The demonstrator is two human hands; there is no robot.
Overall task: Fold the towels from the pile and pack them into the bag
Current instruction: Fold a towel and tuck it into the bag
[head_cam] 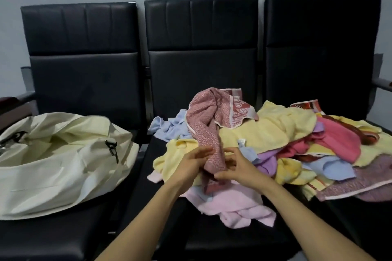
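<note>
Working at the near edge of the pile (297, 144), both hands have gone for the same piece: the rose towel (203, 121), the patterned one bunched into a rope on top of the heap. The left hand (192, 162) lies against its left flank with its fingers (204, 151) fairly straight, touching rather than gripping. The right hand (239, 167) sits on the other side, fingers curled and thumb laid against the towel's lower end. That looks like a pinch, though the blur makes it hard to be sure.

Now the geometry that matters. The rose towel's long axis runs from between the hands up and away toward the chair back, peaks there, then flops off to the right over a yellow towel (265, 131). Its near end tucks down onto a pale pink towel (233, 203), just below the hands. So the cloth lies ahead of the fingers, and the free length sits far from them, which suggests drawing it toward the body to clear the heap before any fold.

The bag (53, 165), cream and gaping open, sits on the left seat, well apart from the pile, with bare black seat (165, 229) between. The left hand is the nearer one to it. No folded towel shows, so my read is the job is barely begun.
</note>
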